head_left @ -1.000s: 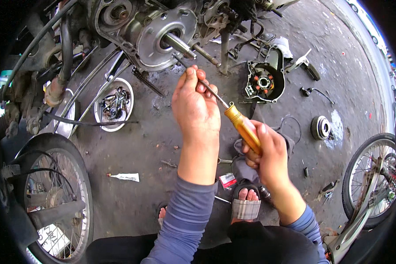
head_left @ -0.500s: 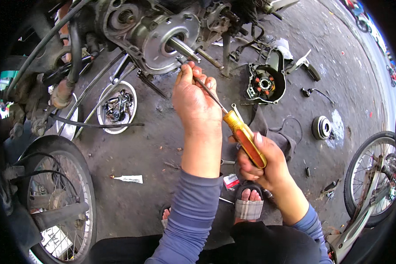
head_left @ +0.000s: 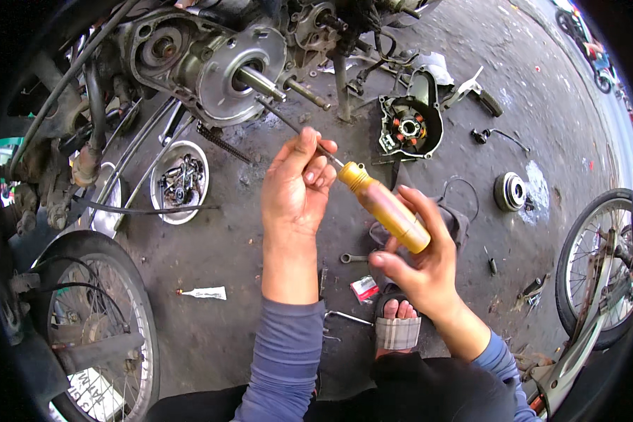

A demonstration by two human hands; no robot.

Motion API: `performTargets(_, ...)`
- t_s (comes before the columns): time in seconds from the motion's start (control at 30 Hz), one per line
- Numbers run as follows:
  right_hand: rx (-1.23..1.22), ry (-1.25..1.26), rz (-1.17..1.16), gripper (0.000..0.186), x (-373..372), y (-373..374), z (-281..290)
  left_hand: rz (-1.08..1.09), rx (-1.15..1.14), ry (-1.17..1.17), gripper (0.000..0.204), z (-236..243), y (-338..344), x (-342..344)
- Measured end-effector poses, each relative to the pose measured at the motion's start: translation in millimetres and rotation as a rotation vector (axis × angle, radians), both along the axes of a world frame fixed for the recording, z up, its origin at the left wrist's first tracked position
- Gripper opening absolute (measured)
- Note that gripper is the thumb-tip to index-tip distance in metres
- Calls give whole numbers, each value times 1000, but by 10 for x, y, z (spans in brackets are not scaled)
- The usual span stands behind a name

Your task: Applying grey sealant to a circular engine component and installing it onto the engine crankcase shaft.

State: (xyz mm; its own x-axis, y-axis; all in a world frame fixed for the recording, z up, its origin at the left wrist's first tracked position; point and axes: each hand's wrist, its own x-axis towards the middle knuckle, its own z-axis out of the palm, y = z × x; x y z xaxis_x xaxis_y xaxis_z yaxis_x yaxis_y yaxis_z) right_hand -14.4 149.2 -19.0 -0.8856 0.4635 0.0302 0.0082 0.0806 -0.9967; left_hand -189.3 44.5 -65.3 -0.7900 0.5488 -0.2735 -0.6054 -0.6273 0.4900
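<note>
A screwdriver with a yellow and reddish handle (head_left: pixel 387 209) slants up toward an open engine. My left hand (head_left: pixel 295 184) pinches its thin metal shank between thumb and fingers. Its tip meets, or is very near, the lower right rim of a round metal plate (head_left: pixel 214 88), below the protruding shaft (head_left: pixel 261 83); actual contact cannot be made out. Around the handle's butt end, my right hand (head_left: pixel 432 271) has its fingers spread and its thumb held off, so the grip there is loosened. The handle lies close to its index finger.
A white bowl of metal parts (head_left: pixel 202 172) stands on the ground at left, near a spoked wheel (head_left: pixel 144 316). To the right lie an engine cover with copper coils (head_left: pixel 436 126), a round metal part (head_left: pixel 510 192) and another wheel (head_left: pixel 570 260). A white tube (head_left: pixel 207 292) lies nearer.
My right hand has loosened from a closed grip on the handle to spread fingers. My left hand has slid down the shank, away from the plate. The whole view has shifted slightly.
</note>
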Motion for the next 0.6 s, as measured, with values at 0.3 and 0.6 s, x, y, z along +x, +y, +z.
performTargets(0.3, -829, -211, 21, 45, -62, 167, 300, -99, -11, 70, 20, 20, 1, 15)
performTargets(0.6, -697, -222, -4, 43, -106, 179, 181, -84, -54, -40, 17, 224, 50, 57)
